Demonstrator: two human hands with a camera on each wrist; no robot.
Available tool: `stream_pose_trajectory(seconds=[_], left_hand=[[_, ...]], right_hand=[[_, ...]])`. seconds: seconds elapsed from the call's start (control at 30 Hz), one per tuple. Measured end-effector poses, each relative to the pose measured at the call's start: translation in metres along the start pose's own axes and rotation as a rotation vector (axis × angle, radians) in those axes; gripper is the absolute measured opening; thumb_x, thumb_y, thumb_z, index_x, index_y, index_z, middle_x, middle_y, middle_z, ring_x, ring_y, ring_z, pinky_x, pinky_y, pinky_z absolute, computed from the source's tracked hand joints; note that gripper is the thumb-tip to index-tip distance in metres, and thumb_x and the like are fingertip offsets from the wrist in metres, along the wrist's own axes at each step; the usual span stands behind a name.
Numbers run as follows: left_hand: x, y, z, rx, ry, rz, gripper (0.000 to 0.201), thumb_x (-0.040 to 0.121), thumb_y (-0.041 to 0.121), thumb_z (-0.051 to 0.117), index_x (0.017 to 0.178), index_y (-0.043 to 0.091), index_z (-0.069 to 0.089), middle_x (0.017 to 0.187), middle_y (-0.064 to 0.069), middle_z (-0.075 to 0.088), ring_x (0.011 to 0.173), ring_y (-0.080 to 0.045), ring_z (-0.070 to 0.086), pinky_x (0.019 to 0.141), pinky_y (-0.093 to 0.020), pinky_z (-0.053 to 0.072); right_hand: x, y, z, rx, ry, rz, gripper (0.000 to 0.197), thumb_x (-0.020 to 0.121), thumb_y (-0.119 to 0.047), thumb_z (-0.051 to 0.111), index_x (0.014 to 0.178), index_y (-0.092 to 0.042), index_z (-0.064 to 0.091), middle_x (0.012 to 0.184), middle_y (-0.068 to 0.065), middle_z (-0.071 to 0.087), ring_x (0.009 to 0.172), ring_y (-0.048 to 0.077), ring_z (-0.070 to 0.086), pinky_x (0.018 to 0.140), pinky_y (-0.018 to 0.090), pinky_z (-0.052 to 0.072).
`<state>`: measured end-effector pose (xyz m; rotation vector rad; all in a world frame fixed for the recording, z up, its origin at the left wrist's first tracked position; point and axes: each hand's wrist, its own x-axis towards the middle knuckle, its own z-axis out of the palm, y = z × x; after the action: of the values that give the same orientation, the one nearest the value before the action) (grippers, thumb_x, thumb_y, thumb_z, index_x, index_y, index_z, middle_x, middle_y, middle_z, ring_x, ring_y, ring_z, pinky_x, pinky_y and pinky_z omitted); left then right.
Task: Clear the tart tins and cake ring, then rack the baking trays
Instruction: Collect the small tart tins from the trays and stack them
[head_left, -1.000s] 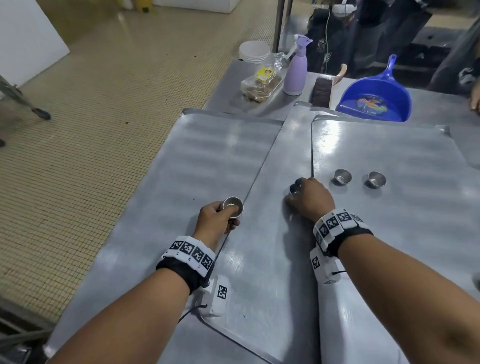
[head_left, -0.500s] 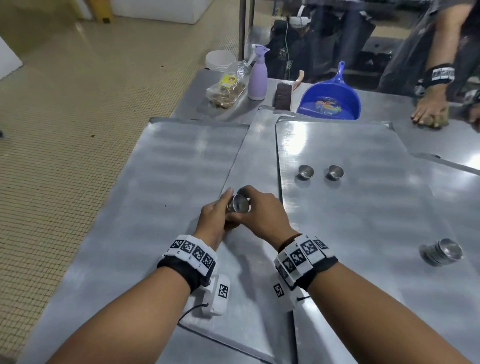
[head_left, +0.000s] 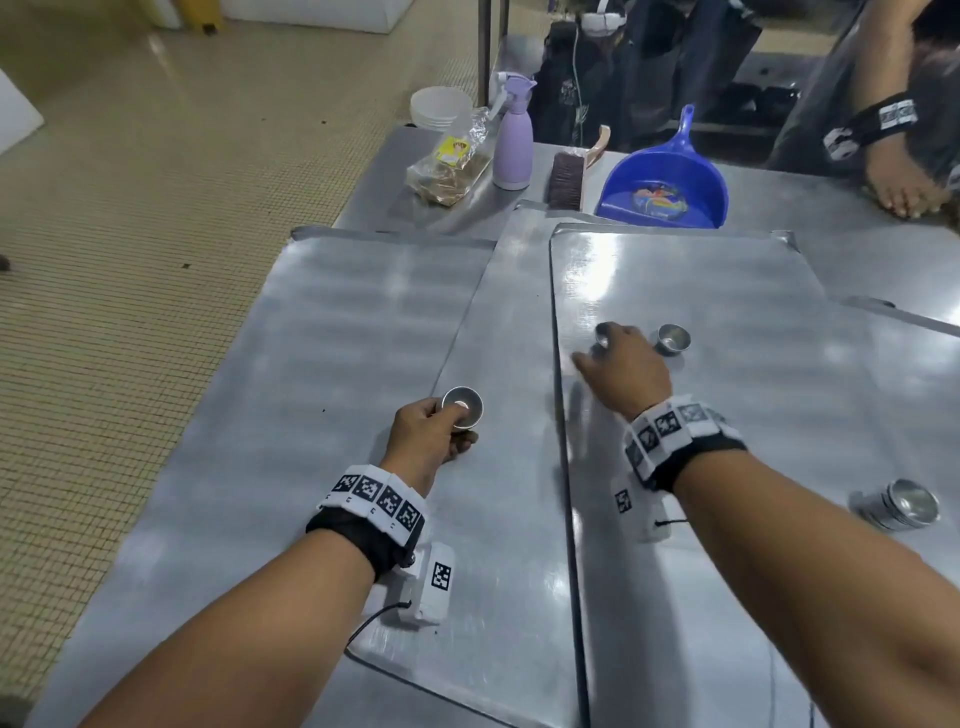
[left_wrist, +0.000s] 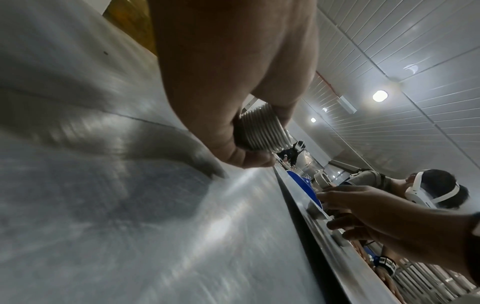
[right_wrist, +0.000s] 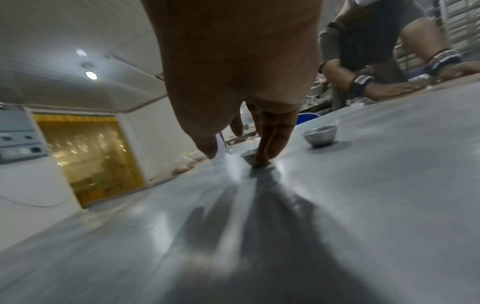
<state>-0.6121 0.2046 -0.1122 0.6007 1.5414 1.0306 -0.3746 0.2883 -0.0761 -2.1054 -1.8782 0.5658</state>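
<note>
My left hand (head_left: 441, 422) grips a short stack of small fluted tart tins (head_left: 462, 407) just above the seam between the left baking tray (head_left: 337, 338) and the middle tray (head_left: 498, 493); the left wrist view shows the stack (left_wrist: 262, 131) between thumb and fingers. My right hand (head_left: 597, 349) reaches over the right tray (head_left: 753, 426) with straight fingers (right_wrist: 270, 142) touching a single tin (head_left: 602, 332), which they mostly hide. A second loose tin (head_left: 672, 339) sits just right of it. Another stack of tins (head_left: 898, 504) lies on its side at the right edge.
Behind the trays stand a blue dustpan (head_left: 665, 192), a brush (head_left: 566, 176), a purple spray bottle (head_left: 511, 150), a bag of crumbs (head_left: 452, 166) and white bowls (head_left: 439, 106). Another person's hand (head_left: 904, 192) rests at the far right. The table's left edge drops to tiled floor.
My right hand brought a tin from the middle tray to the stack in my left hand, then let go and moved forward-right to the nearer loose tin on the right tray.
</note>
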Motion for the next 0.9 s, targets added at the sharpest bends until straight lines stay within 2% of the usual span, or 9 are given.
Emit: stream_pose_trajectory(seconds=[0.1,0.17,0.27,0.37,0.47,0.57,0.67,0.77,0.9], left_hand=[[-0.004,0.000,-0.004,0.013,0.005,0.002,0.008,0.090,0.008,0.062,0.086,0.006,0.068,0.064,-0.004,0.068,0.063,-0.024,0.068,0.072,-0.039,0.049],[-0.006,0.000,-0.007,0.025,0.008,0.002,0.008,0.091,0.008,0.062,0.086,0.005,0.067,0.067,-0.006,0.067,0.062,-0.024,0.068,0.070,-0.037,0.048],[-0.008,0.000,-0.010,0.042,0.009,0.004,0.006,0.091,0.007,0.062,0.088,0.004,0.066,0.072,-0.009,0.066,0.061,-0.023,0.068,0.067,-0.034,0.049],[-0.006,-0.001,-0.007,0.058,0.005,0.002,0.007,0.091,0.007,0.062,0.089,0.003,0.067,0.072,-0.010,0.066,0.061,-0.023,0.068,0.064,-0.032,0.049],[-0.003,0.001,0.001,0.075,-0.005,0.002,0.009,0.091,0.008,0.062,0.091,0.001,0.068,0.073,-0.011,0.067,0.062,-0.024,0.068,0.065,-0.033,0.049],[0.000,0.003,0.012,0.078,0.001,-0.008,0.015,0.090,0.007,0.062,0.098,-0.004,0.069,0.073,-0.011,0.067,0.062,-0.024,0.067,0.068,-0.035,0.050],[0.003,0.003,0.021,0.091,0.002,-0.004,0.019,0.090,0.008,0.062,0.101,-0.006,0.068,0.074,-0.011,0.067,0.060,-0.022,0.068,0.070,-0.037,0.051],[0.003,0.002,0.030,0.091,-0.013,0.003,0.019,0.089,0.007,0.062,0.101,-0.005,0.069,0.078,-0.013,0.067,0.060,-0.021,0.067,0.067,-0.035,0.052],[0.001,0.001,0.040,0.061,-0.042,0.013,0.013,0.091,0.006,0.061,0.098,-0.001,0.070,0.083,-0.015,0.067,0.063,-0.021,0.066,0.063,-0.031,0.053]], right_hand=[[0.029,0.012,-0.003,-0.037,-0.080,0.042,0.060,0.093,-0.034,0.059,0.146,-0.014,0.041,0.147,0.017,0.042,0.125,0.036,0.053,0.099,0.042,0.044],[0.042,0.017,0.000,-0.067,-0.118,0.052,0.059,0.092,-0.034,0.061,0.144,-0.012,0.041,0.142,0.019,0.046,0.124,0.037,0.053,0.097,0.041,0.043],[0.050,0.019,0.006,-0.090,-0.121,0.047,0.044,0.092,-0.034,0.061,0.127,-0.009,0.052,0.125,0.022,0.059,0.113,0.038,0.058,0.085,0.039,0.042],[0.042,0.014,0.012,-0.080,-0.098,0.020,0.037,0.091,-0.039,0.062,0.110,-0.007,0.060,0.111,0.019,0.060,0.102,0.037,0.061,0.077,0.034,0.040],[0.019,0.007,0.019,-0.019,-0.111,-0.039,0.027,0.087,-0.040,0.063,0.102,-0.018,0.071,0.103,0.008,0.059,0.089,0.028,0.062,0.074,0.029,0.040],[-0.015,0.000,0.027,0.007,-0.123,-0.110,0.022,0.087,-0.034,0.065,0.106,-0.024,0.069,0.101,0.002,0.058,0.087,0.024,0.060,0.074,0.026,0.037],[-0.047,-0.003,0.033,0.034,-0.117,-0.146,0.034,0.089,-0.032,0.063,0.122,-0.025,0.066,0.112,0.003,0.065,0.100,0.026,0.064,0.079,0.028,0.042],[-0.071,-0.004,0.033,0.107,-0.105,-0.139,0.050,0.088,-0.040,0.067,0.134,-0.022,0.060,0.121,0.004,0.070,0.108,0.026,0.065,0.087,0.029,0.045],[-0.090,-0.003,0.029,0.186,-0.084,-0.114,0.059,0.087,-0.054,0.068,0.135,-0.021,0.058,0.113,0.005,0.074,0.106,0.028,0.066,0.089,0.035,0.051]])
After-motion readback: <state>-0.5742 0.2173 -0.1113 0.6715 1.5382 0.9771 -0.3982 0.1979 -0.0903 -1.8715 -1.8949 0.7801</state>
